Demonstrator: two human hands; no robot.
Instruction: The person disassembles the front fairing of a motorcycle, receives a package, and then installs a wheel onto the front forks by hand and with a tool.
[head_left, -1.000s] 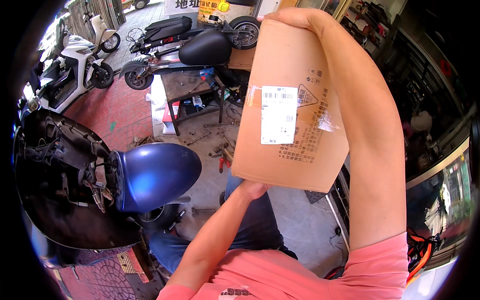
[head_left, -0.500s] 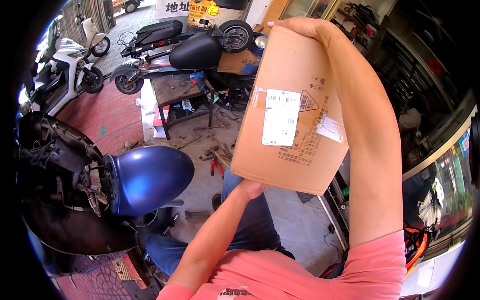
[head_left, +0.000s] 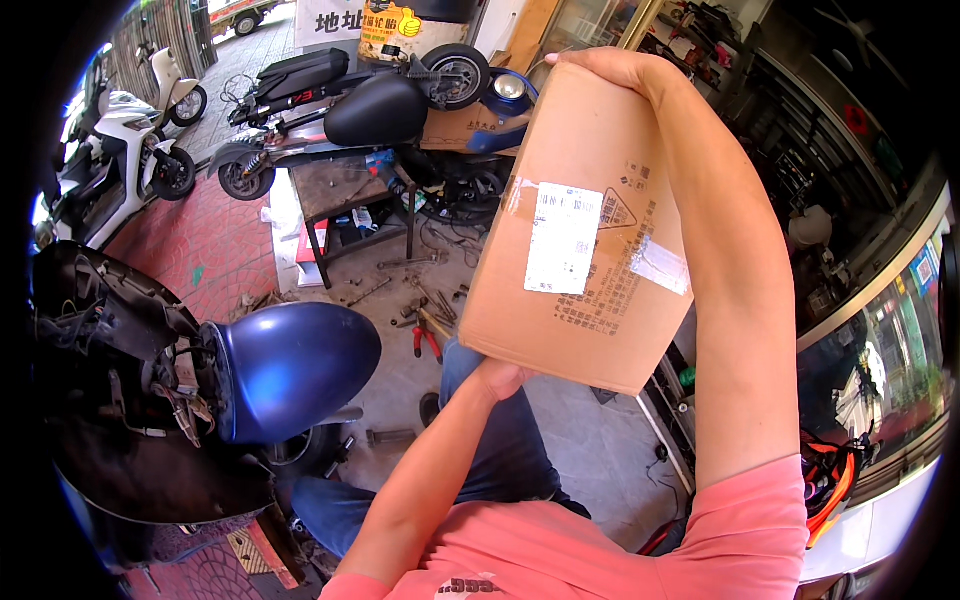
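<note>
A brown cardboard box (head_left: 560,140), taped, with a white label and printed markings, is held up in front of me, tilted. My right hand (head_left: 605,70) grips its top edge, fingers reaching over toward the upper left corner. My left hand (head_left: 505,378) supports the lower edge near the bottom left corner, its fingers hidden behind the box. The right forearm lies along the box's right side.
A dismantled scooter with a blue panel (head_left: 290,370) is at left. A lowered black scooter (head_left: 380,115) lies beyond a metal stool (head_left: 350,175) and scattered tools (head_left: 425,340). White scooters (head_left: 130,170) stand outside; a glass cabinet (head_left: 880,370) is at right.
The top of the box and my right hand appear slightly lower and further right. The surroundings have shifted slightly leftward in view, showing more of a blue scooter part behind the box.
</note>
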